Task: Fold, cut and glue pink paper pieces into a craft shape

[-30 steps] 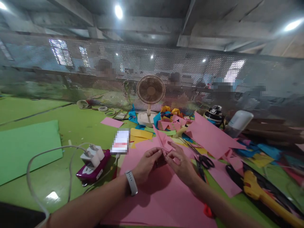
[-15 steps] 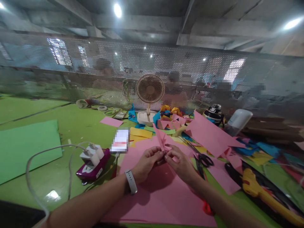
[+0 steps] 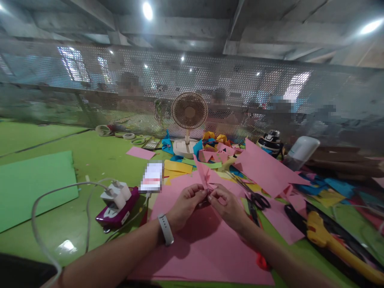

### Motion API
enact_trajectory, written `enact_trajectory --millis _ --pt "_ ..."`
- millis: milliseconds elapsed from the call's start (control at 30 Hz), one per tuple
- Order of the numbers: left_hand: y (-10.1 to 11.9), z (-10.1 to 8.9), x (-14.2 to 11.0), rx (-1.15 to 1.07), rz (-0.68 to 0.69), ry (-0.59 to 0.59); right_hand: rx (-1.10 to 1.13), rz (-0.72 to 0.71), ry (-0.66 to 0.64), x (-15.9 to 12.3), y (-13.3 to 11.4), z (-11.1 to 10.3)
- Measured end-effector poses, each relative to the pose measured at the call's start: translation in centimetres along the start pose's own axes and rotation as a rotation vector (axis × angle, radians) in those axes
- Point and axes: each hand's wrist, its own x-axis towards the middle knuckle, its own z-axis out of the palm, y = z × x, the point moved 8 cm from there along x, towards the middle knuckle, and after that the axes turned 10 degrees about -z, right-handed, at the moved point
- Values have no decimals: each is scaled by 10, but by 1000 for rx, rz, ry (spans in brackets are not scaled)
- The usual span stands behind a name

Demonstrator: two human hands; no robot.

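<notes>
Left hand (image 3: 189, 206) and right hand (image 3: 225, 206) both pinched on folded pink paper (image 3: 204, 172), thumbs and fingertips nearly meeting at its base. Paper's folds stick up above the fingertips, pointed end tilted slightly left. Exact pinch spot partly hidden by the fingers. Versus one second ago: right fingers were more spread, index lifted; now curled in closer to the paper. Left grip about the same. Large pink sheet (image 3: 210, 256) lies under both hands. Scissors (image 3: 260, 201) right of the hands, phone (image 3: 151, 177) left, purple power strip (image 3: 120, 216) with white chargers (image 3: 115, 196) plugged in. Far right, black tray (image 3: 330, 224) holds yellow glue gun (image 3: 333, 246) plus small reddish bits, unclear.
</notes>
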Motion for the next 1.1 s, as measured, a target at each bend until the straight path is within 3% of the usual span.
enact_trajectory --millis 367,500,600,767,933,1100 --pt "8 3 0 39 68 -3 -6 15 11 -1 2 0" --pt "22 -3 -2 76 174 63 84 -29 192 -2 0 -17" --pt "28 -8 -3 82 223 118 119 60 344 -5 7 -31" --pt "22 0 -5 57 201 79 304 305 9 -6 17 6" --pt "15 12 -6 9 132 -6 412 361 39 -8 17 16" --pt "10 11 -4 -91 73 -16 466 356 20 -7 19 19"
